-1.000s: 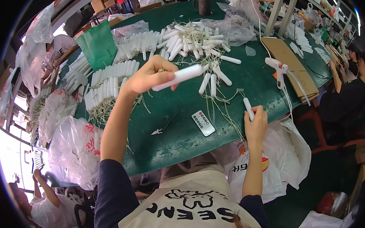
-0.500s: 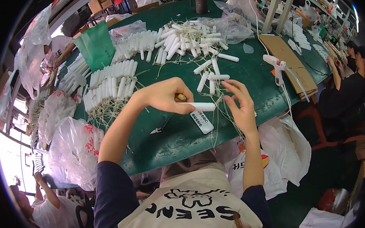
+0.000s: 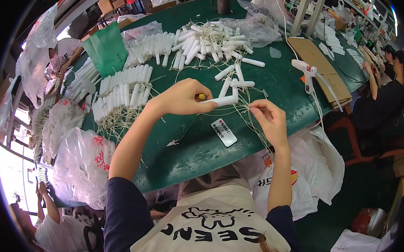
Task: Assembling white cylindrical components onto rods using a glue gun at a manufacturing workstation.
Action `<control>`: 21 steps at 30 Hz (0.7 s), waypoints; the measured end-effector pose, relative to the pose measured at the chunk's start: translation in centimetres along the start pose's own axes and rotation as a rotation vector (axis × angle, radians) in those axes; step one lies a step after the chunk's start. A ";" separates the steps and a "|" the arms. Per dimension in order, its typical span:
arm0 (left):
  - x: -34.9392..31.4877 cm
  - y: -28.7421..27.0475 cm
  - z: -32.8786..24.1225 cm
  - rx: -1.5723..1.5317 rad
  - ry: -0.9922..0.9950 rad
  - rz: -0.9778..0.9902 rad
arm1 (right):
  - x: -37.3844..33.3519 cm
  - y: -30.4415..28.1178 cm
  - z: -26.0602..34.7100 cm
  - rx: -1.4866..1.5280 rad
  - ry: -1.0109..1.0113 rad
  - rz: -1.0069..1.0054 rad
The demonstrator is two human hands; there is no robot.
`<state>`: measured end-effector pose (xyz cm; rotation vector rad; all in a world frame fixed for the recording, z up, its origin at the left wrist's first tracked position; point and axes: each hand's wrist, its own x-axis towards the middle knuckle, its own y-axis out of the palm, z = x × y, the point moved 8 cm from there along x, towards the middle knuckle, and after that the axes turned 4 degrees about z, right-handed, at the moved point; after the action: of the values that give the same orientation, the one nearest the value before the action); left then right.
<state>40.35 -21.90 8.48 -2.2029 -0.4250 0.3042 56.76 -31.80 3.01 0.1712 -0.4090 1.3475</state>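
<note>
My left hand (image 3: 184, 97) is closed around a white plastic tube (image 3: 226, 101), which points right over the table. A yellow-ended rod or handle (image 3: 201, 96), its kind unclear, also sticks out of that fist. My right hand (image 3: 271, 122) pinches thin cream wires (image 3: 247, 108) just right of the tube's end. More wires trail below its fingers toward the table edge. Beyond the held tube lie several loose white tubes (image 3: 243, 84) with wires. A small white remote control (image 3: 224, 132) with dark buttons rests on the table nearer to me.
On the green table (image 3: 182, 157) are a large pile of wired tubes (image 3: 206, 42), rows of tubes (image 3: 126, 85) at left and a green bag (image 3: 106, 50). A glue gun (image 3: 307, 75) stands beside cardboard (image 3: 321, 70) at right. Plastic bags (image 3: 83, 165) hang at the near edge; co-workers sit either side.
My left hand has raised the tube slightly away from me. My right hand has shifted down and toward me, its fingers closing from apart to a pinch on wires.
</note>
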 end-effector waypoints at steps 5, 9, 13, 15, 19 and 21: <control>0.4 0.3 0.2 -0.040 0.008 0.020 | 0.3 0.3 -0.8 0.153 -0.023 -0.016; 0.6 0.0 -0.5 -0.055 0.002 -0.023 | 0.3 0.4 -1.0 0.104 -0.031 -0.094; 1.1 0.8 -0.7 -0.080 -0.004 -0.018 | 0.3 -0.2 -2.0 0.124 0.005 -0.254; 1.2 1.1 -0.8 -0.057 0.017 -0.005 | 0.4 -0.4 -2.3 0.148 0.020 -0.310; 1.7 1.7 -1.1 -0.025 0.045 0.017 | 0.0 -2.0 -2.6 0.141 0.020 -0.485; 1.6 1.6 -1.3 -0.007 0.038 0.022 | 0.1 -1.9 -2.5 0.104 0.038 -0.474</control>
<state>42.62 -23.11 7.88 -2.2180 -0.3822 0.2731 59.13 -31.24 1.02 0.3079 -0.2452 0.9034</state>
